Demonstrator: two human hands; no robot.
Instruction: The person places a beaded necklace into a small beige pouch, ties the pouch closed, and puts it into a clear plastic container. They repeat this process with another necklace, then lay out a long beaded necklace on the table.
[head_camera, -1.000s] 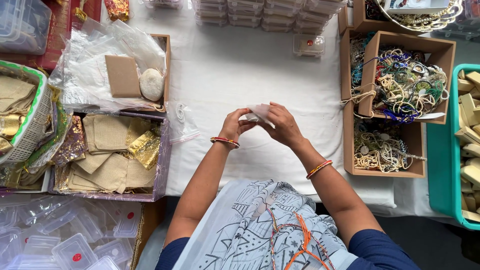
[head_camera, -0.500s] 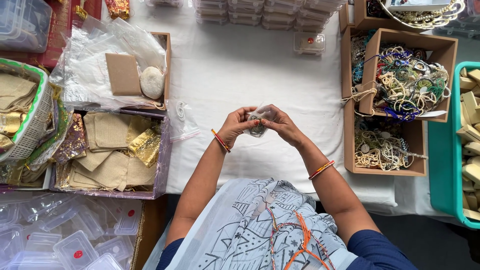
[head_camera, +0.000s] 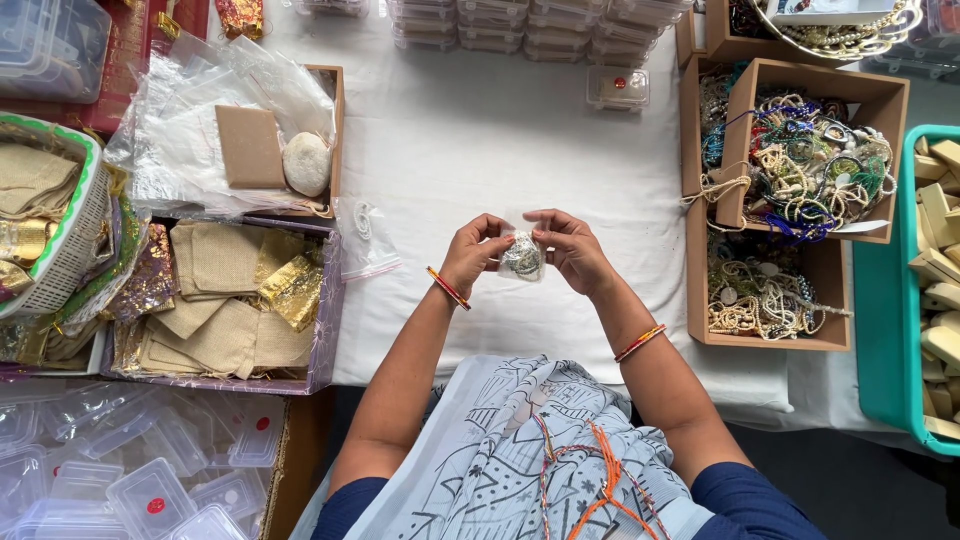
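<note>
Over the middle of the white-covered table (head_camera: 520, 140), both my hands hold a small clear plastic pouch (head_camera: 521, 258) with a coiled piece of dark beaded jewellery inside. My left hand (head_camera: 473, 252) pinches its upper left edge. My right hand (head_camera: 571, 248) pinches its upper right edge. The pouch hangs upright between my fingertips, a little above the cloth. Each wrist wears a red and gold bangle.
Cardboard boxes of bead jewellery (head_camera: 800, 160) stand at the right, beside a teal crate (head_camera: 880, 300). At the left lie a tray of burlap pouches (head_camera: 230, 300), a box of plastic bags (head_camera: 220, 130) and an empty clear bag (head_camera: 365, 240). Clear plastic cases (head_camera: 150, 470) fill the lower left.
The pouch has turned from flat and partly hidden to hanging upright with the jewellery visible inside. Both hands have shifted slightly lower and now pinch its top edge.
</note>
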